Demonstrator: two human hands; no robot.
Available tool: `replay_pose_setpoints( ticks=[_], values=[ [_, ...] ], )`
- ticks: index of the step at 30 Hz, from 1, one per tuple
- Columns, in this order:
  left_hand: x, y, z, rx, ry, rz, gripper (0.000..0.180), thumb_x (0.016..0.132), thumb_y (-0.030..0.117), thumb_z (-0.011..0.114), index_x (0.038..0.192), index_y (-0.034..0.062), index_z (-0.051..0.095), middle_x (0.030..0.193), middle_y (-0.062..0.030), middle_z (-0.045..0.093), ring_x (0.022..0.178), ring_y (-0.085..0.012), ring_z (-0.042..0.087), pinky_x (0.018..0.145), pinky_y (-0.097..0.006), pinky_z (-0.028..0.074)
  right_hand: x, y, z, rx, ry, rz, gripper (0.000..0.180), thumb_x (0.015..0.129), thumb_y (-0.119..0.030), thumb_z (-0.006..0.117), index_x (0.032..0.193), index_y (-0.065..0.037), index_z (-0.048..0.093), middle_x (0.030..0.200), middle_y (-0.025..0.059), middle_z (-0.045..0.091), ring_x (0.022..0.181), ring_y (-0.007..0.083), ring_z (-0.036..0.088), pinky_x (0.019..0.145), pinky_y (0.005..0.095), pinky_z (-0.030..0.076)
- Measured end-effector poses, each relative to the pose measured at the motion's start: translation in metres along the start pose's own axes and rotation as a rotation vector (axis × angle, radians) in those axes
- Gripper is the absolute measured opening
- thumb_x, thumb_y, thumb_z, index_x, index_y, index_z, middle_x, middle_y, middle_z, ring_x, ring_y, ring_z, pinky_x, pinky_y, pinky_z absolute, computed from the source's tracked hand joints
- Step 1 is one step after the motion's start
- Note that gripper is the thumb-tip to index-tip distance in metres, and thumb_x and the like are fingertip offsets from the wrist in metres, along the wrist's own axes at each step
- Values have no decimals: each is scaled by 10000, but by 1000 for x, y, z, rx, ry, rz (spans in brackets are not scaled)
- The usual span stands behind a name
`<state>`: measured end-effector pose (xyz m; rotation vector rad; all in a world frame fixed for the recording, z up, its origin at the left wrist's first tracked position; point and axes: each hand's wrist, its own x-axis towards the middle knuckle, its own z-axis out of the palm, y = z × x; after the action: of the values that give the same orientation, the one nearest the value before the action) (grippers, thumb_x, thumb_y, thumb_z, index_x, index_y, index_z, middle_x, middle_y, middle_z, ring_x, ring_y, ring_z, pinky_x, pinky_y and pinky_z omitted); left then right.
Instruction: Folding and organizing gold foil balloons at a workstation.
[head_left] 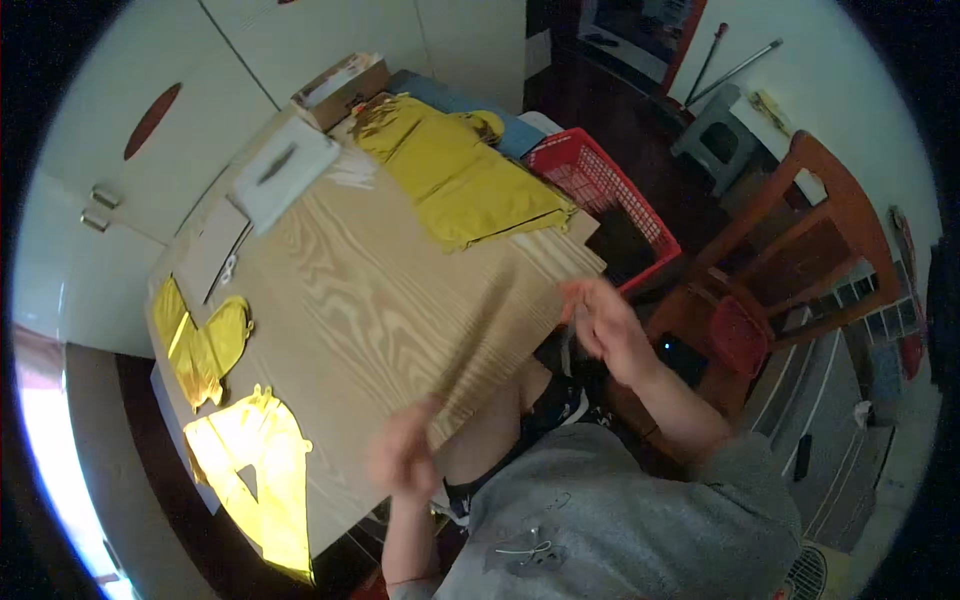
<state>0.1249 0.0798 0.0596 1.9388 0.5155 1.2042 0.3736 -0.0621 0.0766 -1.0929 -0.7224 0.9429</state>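
While blurred, both hands (405, 450) (600, 320) hover (empty) over wood-grain table (400, 300).

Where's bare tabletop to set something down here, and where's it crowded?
Free: the middle of the wooden table, between the yellow foil pile at the far edge and the gold foil pieces on the left, running to the near edge by both blurred hands. Crowded: far-left corner, with white box, cardboard box and flat sheet.

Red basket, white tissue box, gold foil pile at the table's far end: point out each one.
Red basket (580, 170): head view, on its mesh wall.
White tissue box (283, 172): head view, on its top face.
Gold foil pile (460, 180): head view, on the middle of the crumpled sheets.
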Motion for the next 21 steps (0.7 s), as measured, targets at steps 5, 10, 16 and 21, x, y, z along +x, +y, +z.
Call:
replay_pose_setpoints(
  ticks=[5,10,16,21],
  values=[
    [34,30,86,231,-599,665,377,759,175,664,1129,106,637,1217,-75,628,1146,-226,594,945,-371,458,-53,0,1,48,95,84,566,887,-253,681,1335,-32,416,1146,27,577,1020,138,558,881,307,466],
    [30,30,103,369,-714,434,573,767,341,721,1271,112,575,1424,-90,457,1354,-316,377,1068,-571,310,-30,-67,-81,-415,691,-39,278,902,-75,617,1169,-15,565,1023,43,650,894,125,625,763,297,526],
    [18,7,73,640,-674,219,525,768,301,727,1230,94,589,1352,-105,508,1304,-318,430,1066,-657,241,68,-68,-270,-1469,761,59,328,880,-309,574,1072,-47,623,922,221,673,904,421,637,769,468,502],
    [21,-4,75,637,-723,183,457,791,256,701,1202,78,610,1317,-116,545,1290,-332,452,1101,-648,202,116,34,-382,-1631,611,420,371,878,-343,536,1125,-80,625,1045,223,658,985,424,620,843,502,495]
  ],
)
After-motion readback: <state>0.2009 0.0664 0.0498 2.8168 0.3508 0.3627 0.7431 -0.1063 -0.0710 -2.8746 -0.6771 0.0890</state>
